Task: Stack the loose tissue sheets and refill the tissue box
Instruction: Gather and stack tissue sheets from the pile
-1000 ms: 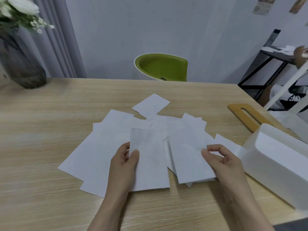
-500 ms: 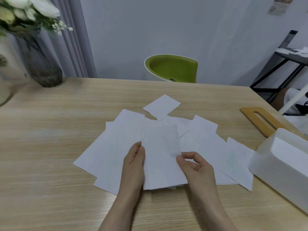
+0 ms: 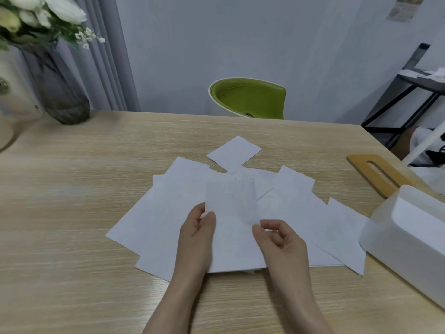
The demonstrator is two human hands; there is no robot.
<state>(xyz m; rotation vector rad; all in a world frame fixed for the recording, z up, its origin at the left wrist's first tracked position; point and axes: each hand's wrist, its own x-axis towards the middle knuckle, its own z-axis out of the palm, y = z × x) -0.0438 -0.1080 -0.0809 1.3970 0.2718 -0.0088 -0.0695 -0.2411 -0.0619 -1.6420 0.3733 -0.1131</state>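
Several loose white tissue sheets (image 3: 168, 213) lie spread over the middle of the wooden table (image 3: 72, 189). On top of them, near me, sits a small stack of sheets (image 3: 232, 227). My left hand (image 3: 196, 239) holds the stack's left edge, thumb on top. My right hand (image 3: 280, 239) pinches its right edge with curled fingers. The open white tissue box (image 3: 409, 242) stands at the right, beside the spread. Its wooden slotted lid (image 3: 375, 174) lies flat just behind it.
A dark glass vase (image 3: 60, 92) with white flowers stands at the table's far left, next to a cream object (image 3: 14, 109). A green chair (image 3: 248, 98) is behind the far edge. A black shelf (image 3: 409, 92) stands off to the right.
My right hand carried a sheet from the right side leftward onto the stack under my left hand, and now pinches the stack's right edge. The view shifted left.
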